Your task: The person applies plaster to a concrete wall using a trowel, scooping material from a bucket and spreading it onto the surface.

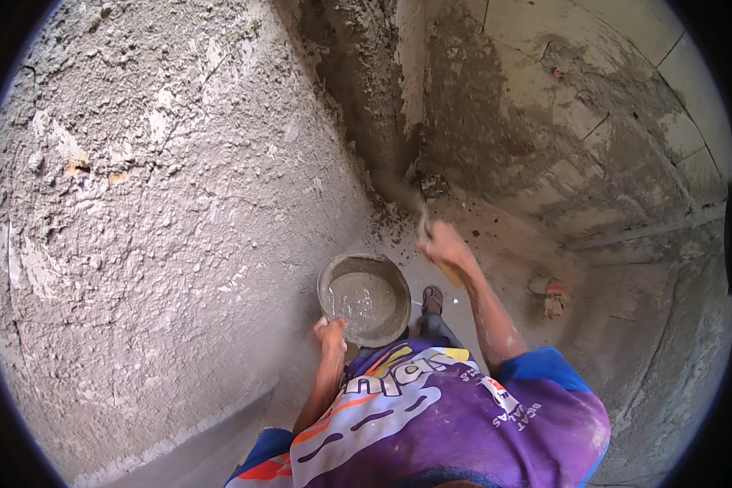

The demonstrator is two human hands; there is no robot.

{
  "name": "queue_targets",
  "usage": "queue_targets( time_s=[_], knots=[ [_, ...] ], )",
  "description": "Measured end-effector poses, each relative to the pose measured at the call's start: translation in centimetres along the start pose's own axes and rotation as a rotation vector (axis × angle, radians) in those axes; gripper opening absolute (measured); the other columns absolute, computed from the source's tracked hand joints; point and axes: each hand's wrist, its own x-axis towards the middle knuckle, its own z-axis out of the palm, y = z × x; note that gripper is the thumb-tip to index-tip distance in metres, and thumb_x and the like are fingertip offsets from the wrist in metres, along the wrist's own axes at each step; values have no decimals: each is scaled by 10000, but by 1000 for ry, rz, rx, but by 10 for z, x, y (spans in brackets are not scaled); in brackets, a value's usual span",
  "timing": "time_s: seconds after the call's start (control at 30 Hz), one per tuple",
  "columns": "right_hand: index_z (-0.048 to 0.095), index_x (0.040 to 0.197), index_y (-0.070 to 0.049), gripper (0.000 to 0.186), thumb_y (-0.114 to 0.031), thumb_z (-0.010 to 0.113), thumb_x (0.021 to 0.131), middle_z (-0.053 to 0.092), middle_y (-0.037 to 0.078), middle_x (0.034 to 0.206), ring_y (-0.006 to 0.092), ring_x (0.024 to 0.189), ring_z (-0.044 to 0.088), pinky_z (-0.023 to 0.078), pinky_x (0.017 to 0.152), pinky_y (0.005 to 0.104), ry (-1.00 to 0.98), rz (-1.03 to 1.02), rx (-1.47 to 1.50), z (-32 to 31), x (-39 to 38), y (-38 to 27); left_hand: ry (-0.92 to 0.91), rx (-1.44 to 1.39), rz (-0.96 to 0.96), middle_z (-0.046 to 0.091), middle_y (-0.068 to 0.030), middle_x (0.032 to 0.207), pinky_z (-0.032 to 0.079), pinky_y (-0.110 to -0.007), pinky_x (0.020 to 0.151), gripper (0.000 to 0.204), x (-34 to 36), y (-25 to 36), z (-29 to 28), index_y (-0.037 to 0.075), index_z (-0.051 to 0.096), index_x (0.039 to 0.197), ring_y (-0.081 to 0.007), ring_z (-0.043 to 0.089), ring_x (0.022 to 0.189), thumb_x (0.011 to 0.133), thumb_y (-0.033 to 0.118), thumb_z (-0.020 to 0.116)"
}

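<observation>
A round bucket (404, 307) with grey, wet mortar (366, 301) inside is in front of my body, close to the left wall. At its near left rim, my left hand (331, 333) is closed on the edge. My right hand (447, 246) grips a trowel (424, 218), whose yellowish handle end shows below the fist. The trowel's blade is smeared by motion and points toward the corner where the walls meet, so I cannot tell whether it touches the surface.
Rough grey plaster covers the left wall (179, 211). The right wall (537, 114) is patchily coated over pale blocks. Crumbs of mortar (394, 225) lie at the corner's foot. My sandalled foot (433, 299) stands beside the bucket. A small reddish object (555, 299) sits farther right.
</observation>
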Motion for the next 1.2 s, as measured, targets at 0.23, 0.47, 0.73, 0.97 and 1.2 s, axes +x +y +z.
queue_targets(
  time_s=[0.23,0.47,0.73,0.97,1.2],
  knots=[
    [556,744,-5,148,-138,536,684,567,108,644,188,587,570,456,527,330,-631,323,-197,107,-18,106,-165,82,116,610,-90,786,443,-288,608,353,12,-22,50,-55,576,899,-163,551,651,550,-95,542],
    [514,642,-25,162,-130,608,722,464,57,516,147,382,450,365,328,277,-776,406,779,74,-49,146,-313,-29,116,588,-100,769,440,-276,579,438,-8,7,95,-79,540,996,-172,546,644,559,-73,565],
    [491,729,-4,83,-58,545,760,495,76,551,155,397,477,393,345,278,-184,234,1490,-13,-60,102,-159,-57,-90,567,-116,828,404,-294,429,491,-5,7,92,-63,455,1057,-188,526,543,576,-81,553],
    [535,732,16,124,-107,551,726,524,87,597,181,507,533,442,462,298,912,215,997,10,85,93,50,47,-80,586,-71,814,420,-274,506,390,-19,14,63,-29,546,932,-167,545,652,549,-104,543],
    [534,703,21,151,-117,595,712,550,89,618,167,503,540,446,471,314,927,-70,653,-6,180,-10,111,-56,-14,608,-70,772,435,-273,583,318,-6,-11,12,-42,591,840,-167,552,656,538,-110,520]
  ],
)
